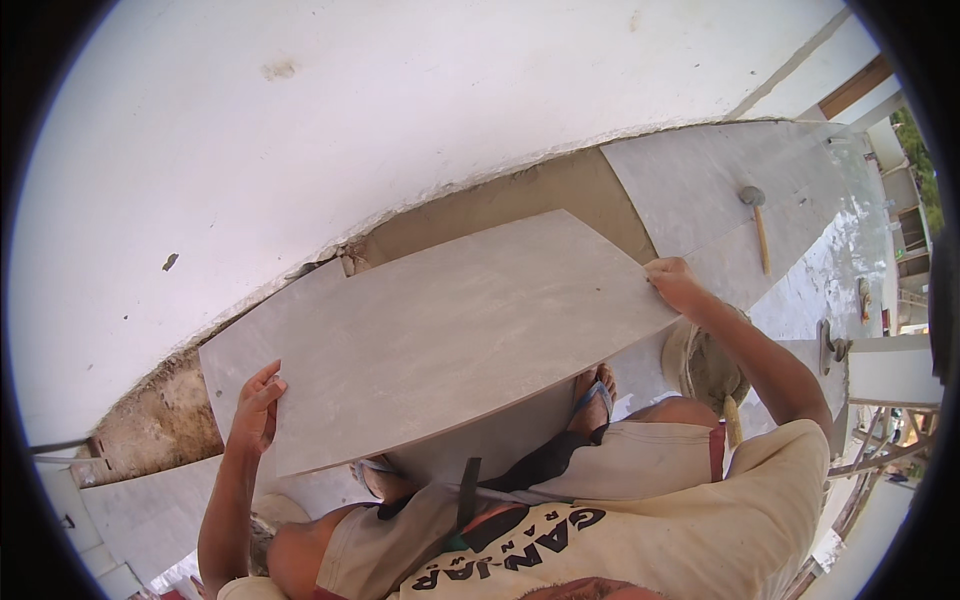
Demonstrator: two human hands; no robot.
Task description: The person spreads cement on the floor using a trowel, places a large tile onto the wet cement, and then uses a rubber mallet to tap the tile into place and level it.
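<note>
The left hand is clamped on the large grey tile at its 9 o'clock edge, the right hand pinching its 2 o'clock edge. I see it held slanted before the person's 2 sandalled feet. Out past it, a mortar bed shows at 12 o'clock, a mallet lies at 2, a mortar bucket stands at 3.

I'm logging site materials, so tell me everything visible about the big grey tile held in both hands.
The large tile looks ceramic: flat, four-sided, mottled pale grey, unbroken where visible, with a dark speck toward its right. Its broad face is toward the camera. The left hand's grip is on its left edge, the right hand's grip on its right. Mortar shows beyond it; its underside is hidden.
</note>
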